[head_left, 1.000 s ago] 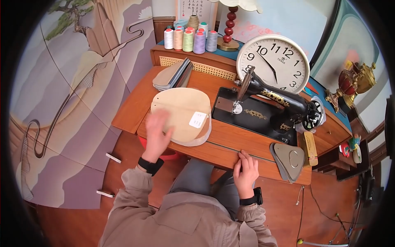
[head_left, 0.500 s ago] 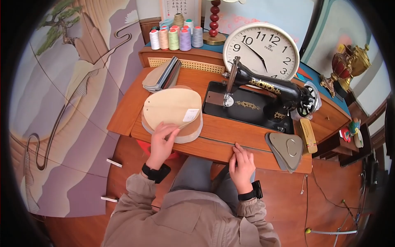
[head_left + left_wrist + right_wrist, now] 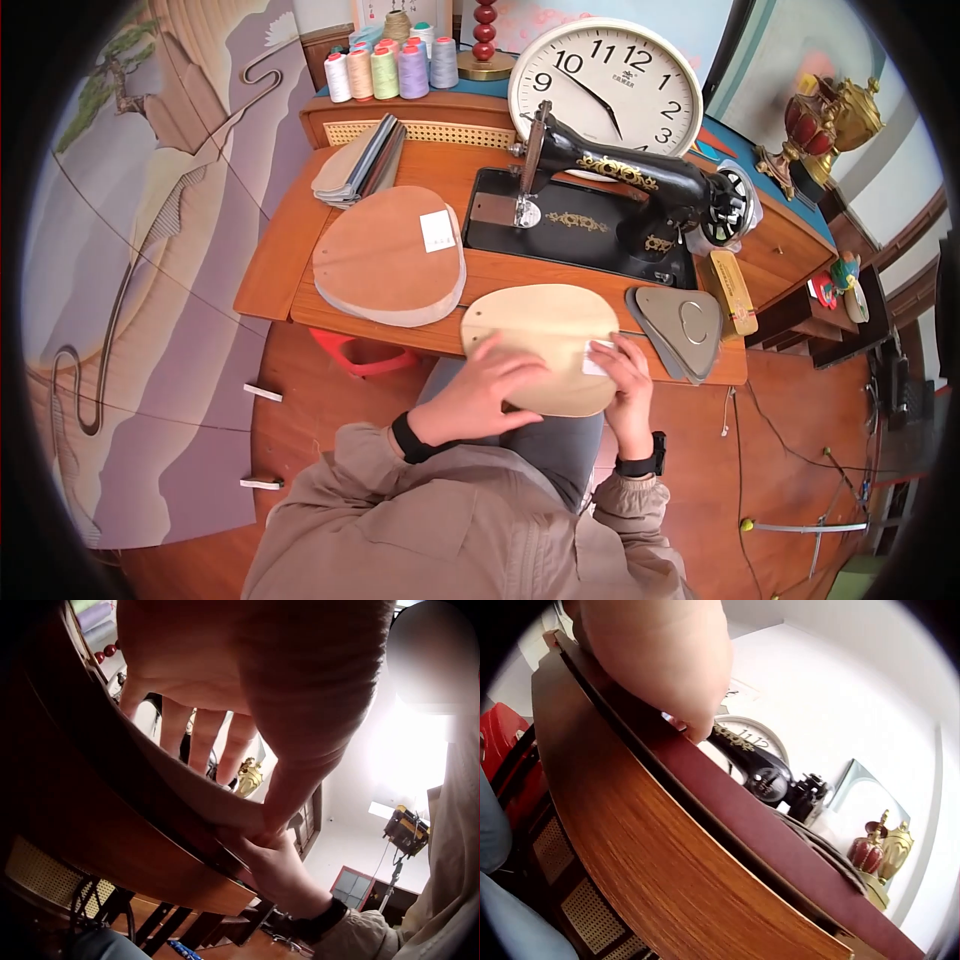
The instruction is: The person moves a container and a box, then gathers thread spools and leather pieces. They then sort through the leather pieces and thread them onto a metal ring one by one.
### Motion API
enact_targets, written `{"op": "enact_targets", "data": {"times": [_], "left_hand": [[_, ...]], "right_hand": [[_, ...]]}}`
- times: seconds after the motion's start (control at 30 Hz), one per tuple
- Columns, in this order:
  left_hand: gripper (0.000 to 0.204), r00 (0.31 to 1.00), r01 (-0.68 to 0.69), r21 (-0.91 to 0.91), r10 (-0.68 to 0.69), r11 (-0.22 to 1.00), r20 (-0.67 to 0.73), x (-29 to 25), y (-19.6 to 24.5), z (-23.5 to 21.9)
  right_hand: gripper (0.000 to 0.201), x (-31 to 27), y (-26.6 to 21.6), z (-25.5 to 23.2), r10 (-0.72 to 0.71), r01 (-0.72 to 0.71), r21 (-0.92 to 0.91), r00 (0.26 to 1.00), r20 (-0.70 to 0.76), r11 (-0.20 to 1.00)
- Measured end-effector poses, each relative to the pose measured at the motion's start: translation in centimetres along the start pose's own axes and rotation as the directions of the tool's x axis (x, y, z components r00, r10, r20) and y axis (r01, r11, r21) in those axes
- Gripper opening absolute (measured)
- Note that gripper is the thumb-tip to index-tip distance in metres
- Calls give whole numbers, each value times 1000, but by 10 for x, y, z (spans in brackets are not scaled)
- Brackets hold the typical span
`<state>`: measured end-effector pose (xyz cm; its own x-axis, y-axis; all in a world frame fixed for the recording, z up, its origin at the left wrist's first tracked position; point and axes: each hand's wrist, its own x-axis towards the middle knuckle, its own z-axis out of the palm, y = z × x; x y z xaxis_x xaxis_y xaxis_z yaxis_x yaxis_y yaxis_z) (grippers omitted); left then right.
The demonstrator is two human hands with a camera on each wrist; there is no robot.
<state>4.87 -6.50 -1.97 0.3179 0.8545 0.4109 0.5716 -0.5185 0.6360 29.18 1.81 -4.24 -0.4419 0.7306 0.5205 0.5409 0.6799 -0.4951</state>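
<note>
Head view puts me over the person's shoulder at a sewing table (image 3: 268, 262), watching 2 bare hands meet on 1 thin beige sheet (image 3: 540, 318). The right hand (image 3: 630, 388) pinches the sheet's right edge, fingertips on top and thumb apparently tucked below, the gap closed down to the sheet's own thinness. The left hand (image 3: 478, 388) is looser: its fingers spread over the left part of the sheet and its thumb lies by the near edge. It is blurred, and I can't tell whether it bears any weight.

Between the hands the sheet lies face up, its near part past the table edge and over the lap; I'd guess it is held there to bring the edge within easy reach of both thumbs. A white label (image 3: 596, 362) sits under the right fingertips, partly covered, and 2 small holes show at the end beyond the left fingers.

Outward from the left hand, ahead and to its left, a brown sheet (image 3: 380, 250) tops a pile of similar shape, probably set there to be handy to that hand. Just beyond the right hand lie grey pieces (image 3: 675, 345) with a ring mark, beside a yellow box (image 3: 732, 293). Farther ahead of both hands stands the black sewing machine (image 3: 620, 175), then a clock (image 3: 600, 80); thread spools (image 3: 385, 72) line the far left, likely shelved to spare working room.
</note>
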Motion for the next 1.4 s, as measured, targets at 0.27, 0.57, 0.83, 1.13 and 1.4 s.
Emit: {"op": "enact_targets", "data": {"times": [0.27,0.57,0.83,1.13,1.4], "left_hand": [[11,959,163,53,-146,985,-244,-1,-36,-7],[16,815,379,-169,-415,910,-405,19,-48,0],[34,803,363,-118,-375,924,-463,14,-56,0],[28,801,355,-90,-353,930,-484,15,-59,2],[27,810,329,-37,-302,944,-503,15,-58,4]], "right_hand": [[32,10,18,-18,78,-96,148,989,128,984],[23,31,24,15,506,-417,408,852,-135,812],[30,25,33,12,471,-432,208,857,-207,877],[18,25,27,13,536,-470,347,835,-125,812],[16,18,33,14,515,-420,414,844,-147,807]]}}
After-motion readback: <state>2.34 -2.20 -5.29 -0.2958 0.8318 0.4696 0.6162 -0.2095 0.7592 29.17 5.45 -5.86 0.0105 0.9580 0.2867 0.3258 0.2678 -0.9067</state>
